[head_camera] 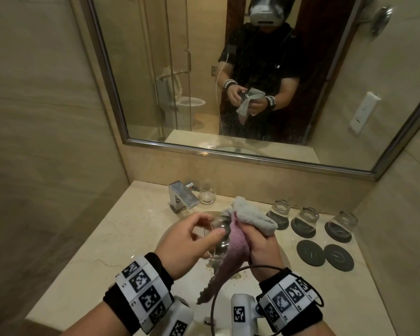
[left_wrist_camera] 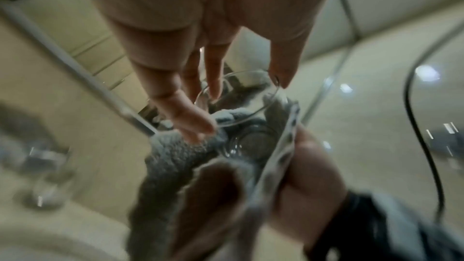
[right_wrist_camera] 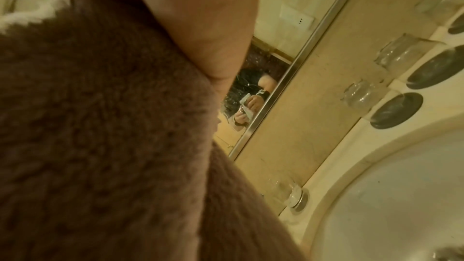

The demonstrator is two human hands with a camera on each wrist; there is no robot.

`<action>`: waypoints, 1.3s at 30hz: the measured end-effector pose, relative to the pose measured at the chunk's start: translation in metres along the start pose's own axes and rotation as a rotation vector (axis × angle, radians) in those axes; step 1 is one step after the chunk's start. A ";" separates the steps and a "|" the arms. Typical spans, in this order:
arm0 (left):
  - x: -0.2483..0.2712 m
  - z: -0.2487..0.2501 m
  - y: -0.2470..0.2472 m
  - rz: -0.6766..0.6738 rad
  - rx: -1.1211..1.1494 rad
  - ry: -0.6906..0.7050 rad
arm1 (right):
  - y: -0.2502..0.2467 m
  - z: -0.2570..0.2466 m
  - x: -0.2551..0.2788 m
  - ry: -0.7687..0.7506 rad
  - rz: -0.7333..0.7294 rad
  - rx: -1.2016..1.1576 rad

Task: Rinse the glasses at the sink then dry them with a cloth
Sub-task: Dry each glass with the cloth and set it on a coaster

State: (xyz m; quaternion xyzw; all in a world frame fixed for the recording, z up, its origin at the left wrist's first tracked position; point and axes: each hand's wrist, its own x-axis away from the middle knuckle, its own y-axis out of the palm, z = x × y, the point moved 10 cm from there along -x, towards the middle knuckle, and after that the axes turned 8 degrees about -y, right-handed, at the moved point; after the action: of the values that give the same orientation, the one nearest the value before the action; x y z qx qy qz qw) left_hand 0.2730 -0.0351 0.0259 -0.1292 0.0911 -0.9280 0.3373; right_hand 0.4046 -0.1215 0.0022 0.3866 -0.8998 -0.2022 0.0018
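Glass [head_camera: 220, 235] (cloth-wrapped [head_camera: 238, 229]), faucet [head_camera: 182, 196] apparently behind

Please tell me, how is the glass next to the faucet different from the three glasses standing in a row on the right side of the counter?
The glass by the faucet stands upright, mouth up; the three glasses on the right stand upside down, mouths down. The glass by the faucet sits directly on the counter; the three glasses each rest on a dark round coaster. It stands alone behind the sink; they form a row. All are clear and look like the same type.
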 end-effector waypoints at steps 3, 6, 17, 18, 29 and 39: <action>0.009 0.024 0.001 0.102 -0.403 0.280 | -0.005 0.003 -0.003 0.042 0.025 0.082; 0.004 0.015 -0.004 0.114 -0.242 0.112 | -0.008 -0.008 -0.003 -0.033 0.069 0.097; 0.009 0.027 0.005 0.088 -0.392 0.305 | -0.013 0.005 -0.004 0.032 0.096 0.089; 0.005 0.022 0.001 0.097 -0.334 0.247 | -0.013 0.000 -0.005 0.000 0.107 0.087; 0.010 0.033 0.011 0.066 -0.484 0.415 | -0.013 0.012 -0.006 0.118 0.092 0.033; -0.004 0.017 0.009 0.019 -0.298 0.198 | -0.014 -0.012 -0.009 -0.088 0.055 0.168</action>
State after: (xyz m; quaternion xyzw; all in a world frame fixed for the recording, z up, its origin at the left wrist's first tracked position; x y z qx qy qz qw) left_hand 0.2863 -0.0407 0.0390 -0.0849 0.2617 -0.9093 0.3123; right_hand 0.4225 -0.1280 0.0100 0.3511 -0.9231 -0.1428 -0.0647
